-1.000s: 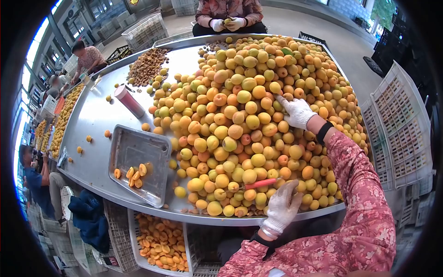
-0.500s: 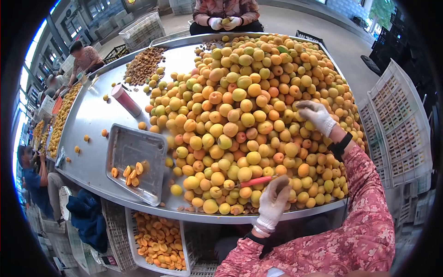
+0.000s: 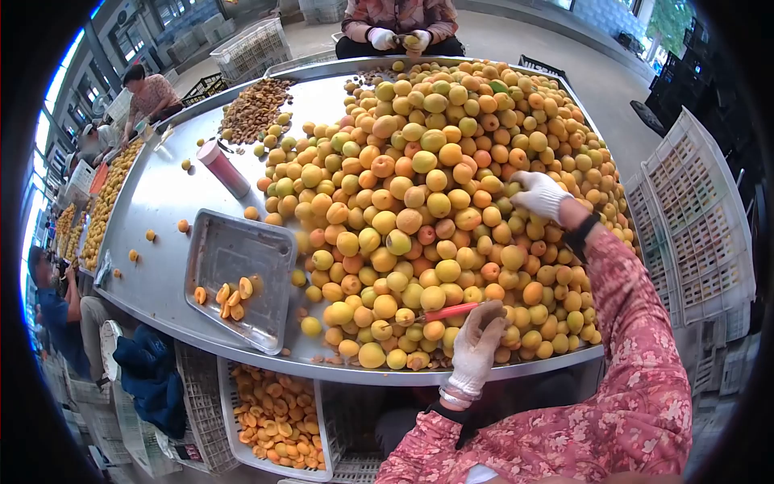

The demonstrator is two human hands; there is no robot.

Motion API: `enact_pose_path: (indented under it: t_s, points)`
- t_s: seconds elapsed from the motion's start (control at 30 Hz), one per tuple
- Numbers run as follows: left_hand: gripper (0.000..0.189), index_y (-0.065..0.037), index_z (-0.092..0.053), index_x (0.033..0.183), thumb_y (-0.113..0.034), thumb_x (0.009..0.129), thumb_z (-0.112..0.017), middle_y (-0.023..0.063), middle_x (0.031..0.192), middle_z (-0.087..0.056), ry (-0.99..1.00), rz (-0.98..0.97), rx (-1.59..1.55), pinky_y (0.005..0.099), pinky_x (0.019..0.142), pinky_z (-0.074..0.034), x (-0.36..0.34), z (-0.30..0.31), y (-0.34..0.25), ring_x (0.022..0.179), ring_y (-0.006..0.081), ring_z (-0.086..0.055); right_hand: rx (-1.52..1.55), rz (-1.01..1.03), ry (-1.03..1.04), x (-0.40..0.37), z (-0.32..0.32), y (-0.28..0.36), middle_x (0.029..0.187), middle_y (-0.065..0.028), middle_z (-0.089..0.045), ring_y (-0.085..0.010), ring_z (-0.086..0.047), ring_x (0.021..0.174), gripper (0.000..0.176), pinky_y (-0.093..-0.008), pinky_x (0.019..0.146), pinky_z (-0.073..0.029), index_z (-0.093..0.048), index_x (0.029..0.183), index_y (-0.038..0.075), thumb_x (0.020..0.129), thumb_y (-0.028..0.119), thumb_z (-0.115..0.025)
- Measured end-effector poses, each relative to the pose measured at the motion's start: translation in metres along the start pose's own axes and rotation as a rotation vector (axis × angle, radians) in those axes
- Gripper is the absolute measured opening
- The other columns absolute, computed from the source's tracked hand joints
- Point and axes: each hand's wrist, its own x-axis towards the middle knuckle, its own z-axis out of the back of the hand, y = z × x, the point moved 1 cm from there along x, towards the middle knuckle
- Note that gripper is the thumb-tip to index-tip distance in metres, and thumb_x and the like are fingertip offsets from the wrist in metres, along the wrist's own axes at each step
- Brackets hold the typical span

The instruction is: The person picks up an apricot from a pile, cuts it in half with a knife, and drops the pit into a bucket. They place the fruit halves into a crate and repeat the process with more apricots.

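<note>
My left hand (image 3: 480, 343), in a white work glove, hovers at the front edge of a big heap of apricots (image 3: 411, 218). Its fingers are bent but apart, and nothing shows between them. Beside its fingertips a tool with a red handle (image 3: 449, 311) lies on the fruit; its tip is hard to make out. Farther back, on the right side of the heap, my gloved right hand (image 3: 542, 196) has its fingertips around a greenish-yellow apricot (image 3: 513, 189), partly hidden by the glove.
Left of the heap, a metal tray (image 3: 242, 266) holds several apricot halves. Beyond it stand a red-topped canister (image 3: 223, 169) and a pile of pits (image 3: 256, 111). A crate of halves (image 3: 321, 403) sits below the table edge. Opposite, another person's gloved hands (image 3: 399, 40) work. White crates (image 3: 689, 226) stand right.
My right hand has reached slightly left and its fingers have come in around an apricot. My left hand and the red-handled tool have hardly moved.
</note>
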Motion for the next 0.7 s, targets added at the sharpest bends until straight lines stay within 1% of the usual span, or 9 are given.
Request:
enact_pose_path:
  t_s: [0.03, 0.17, 0.23, 0.3, 0.37, 0.47, 0.5, 0.57, 0.7]
  points:
    - [0.04, 0.001, -0.052, 0.133, -0.008, 0.096, -0.062, 0.0117, 0.121, -0.061, -0.004, -0.009, -0.004, 0.0283, 0.093, -0.052, 0.002, 0.001, -0.002, 0.107, 0.0172, -0.063, 0.222, 0.024, -0.037, -0.013, 0.0, -0.003, 0.099, -0.0182, -0.07, -0.0226, -0.068, 0.09, 0.05, -0.0319, 0.084, -0.054, -0.059, 0.125, -0.001, 0.082, 0.023, -0.069]
    - [0.042, -0.006, -0.048, 0.138, -0.024, 0.101, -0.056, 0.012, 0.13, -0.055, 0.085, 0.072, -0.527, 0.0359, 0.094, -0.053, 0.002, -0.004, -0.014, 0.121, 0.0272, -0.057, 0.571, 0.255, -0.032, -0.087, -0.037, 0.031, 0.103, -0.0114, -0.069, -0.0123, -0.065, 0.094, 0.047, -0.0288, 0.085, -0.054, -0.058, 0.13, 0.001, 0.087, 0.017, -0.069]
    - [0.049, -0.007, -0.044, 0.141, -0.031, 0.101, -0.057, 0.013, 0.135, -0.051, 0.159, 0.074, -0.712, 0.0385, 0.096, -0.052, 0.003, -0.007, -0.019, 0.125, 0.0304, -0.053, 0.394, 0.368, 0.046, -0.123, -0.053, 0.058, 0.103, -0.0117, -0.07, -0.0164, -0.067, 0.094, 0.049, -0.0303, 0.086, -0.054, -0.06, 0.129, 0.005, 0.086, 0.022, -0.072]
    - [0.063, -0.007, -0.036, 0.145, -0.037, 0.097, -0.062, 0.0118, 0.137, -0.054, 0.193, 0.094, -0.798, 0.0384, 0.106, -0.046, 0.004, -0.003, -0.019, 0.134, 0.028, -0.047, -0.039, 0.532, 0.096, -0.138, -0.055, 0.071, 0.099, -0.0128, -0.07, -0.0232, -0.069, 0.092, 0.047, -0.032, 0.086, -0.055, -0.063, 0.126, 0.009, 0.084, 0.027, -0.075]
    - [0.07, -0.007, -0.031, 0.146, -0.041, 0.095, -0.064, 0.0112, 0.137, -0.055, 0.199, 0.097, -0.841, 0.0384, 0.11, -0.043, 0.003, 0.0, -0.018, 0.138, 0.0268, -0.044, 0.164, 0.477, 0.082, -0.12, -0.047, 0.073, 0.091, -0.012, -0.069, -0.0292, -0.068, 0.091, 0.041, -0.0379, 0.082, -0.055, -0.067, 0.119, 0.011, 0.082, 0.029, -0.075]
    - [0.066, -0.01, -0.033, 0.148, -0.042, 0.097, -0.062, 0.017, 0.148, -0.047, 0.17, -0.403, 0.332, 0.0461, 0.108, -0.045, 0.001, 0.007, -0.009, 0.135, 0.0292, -0.048, -0.017, 0.412, -0.26, -0.055, -0.033, 0.041, 0.097, -0.0134, -0.067, -0.0299, -0.068, 0.09, 0.042, -0.0396, 0.081, -0.055, -0.066, 0.12, 0.011, 0.082, 0.029, -0.073]
    - [0.066, -0.01, -0.033, 0.148, -0.042, 0.097, -0.062, 0.017, 0.148, -0.047, 0.171, -0.403, 0.334, 0.0461, 0.108, -0.045, 0.001, 0.008, -0.011, 0.135, 0.0292, -0.048, -0.142, 0.331, -0.356, -0.035, -0.026, 0.036, 0.1, -0.0147, -0.066, -0.0301, -0.067, 0.092, 0.043, -0.0399, 0.082, -0.054, -0.065, 0.121, 0.01, 0.083, 0.029, -0.072]
    - [0.062, -0.011, -0.035, 0.148, -0.032, 0.097, -0.065, 0.0186, 0.148, -0.046, 0.227, 0.179, -0.997, 0.0469, 0.106, -0.047, 0.002, 0.012, -0.012, 0.131, 0.0313, -0.053, -0.316, 0.181, -0.29, -0.003, -0.02, 0.028, 0.108, -0.0181, -0.065, -0.0324, -0.066, 0.1, 0.049, -0.0417, 0.088, -0.052, -0.064, 0.124, 0.01, 0.081, 0.032, -0.071]
    - [0.065, -0.012, -0.036, 0.148, -0.022, 0.094, -0.07, 0.0184, 0.148, -0.046, 0.109, 0.145, -0.814, 0.0443, 0.105, -0.048, 0.001, 0.011, -0.009, 0.133, 0.0315, -0.051, 0.037, 0.158, -0.143, 0.032, -0.03, 0.001, 0.118, -0.0214, -0.064, -0.0332, -0.063, 0.111, 0.052, -0.0399, 0.098, -0.049, -0.062, 0.126, 0.007, 0.08, 0.03, -0.071]
